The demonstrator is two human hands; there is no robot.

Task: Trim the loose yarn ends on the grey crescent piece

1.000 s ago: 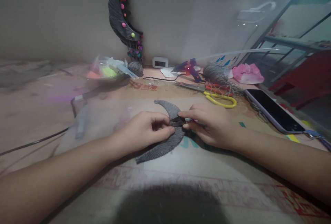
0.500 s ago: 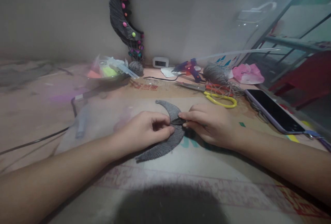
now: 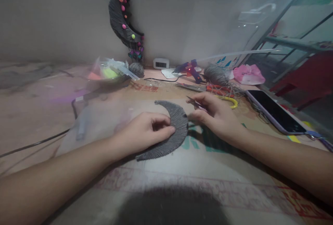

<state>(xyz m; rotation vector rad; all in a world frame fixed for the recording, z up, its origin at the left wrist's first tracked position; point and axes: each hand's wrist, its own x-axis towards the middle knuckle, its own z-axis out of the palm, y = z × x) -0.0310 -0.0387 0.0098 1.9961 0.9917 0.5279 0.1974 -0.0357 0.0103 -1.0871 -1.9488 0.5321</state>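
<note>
The left hand [image 3: 145,131] hides part of the grey crescent [image 3: 179,124]; near the tabletop's [image 3: 33,114] back edge, a bowl [image 3: 110,80] is blurred.

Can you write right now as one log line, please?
left hand: holding grey yarn-wrapped crescent | right hand: gripping thin dark-tipped tool beside crescent's edge | blue-purple glue gun: farther back, red light on

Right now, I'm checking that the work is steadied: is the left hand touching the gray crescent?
Touching: the head view shows the left hand's thumb tip lying on the gray crescent, with no gap visible.
</note>
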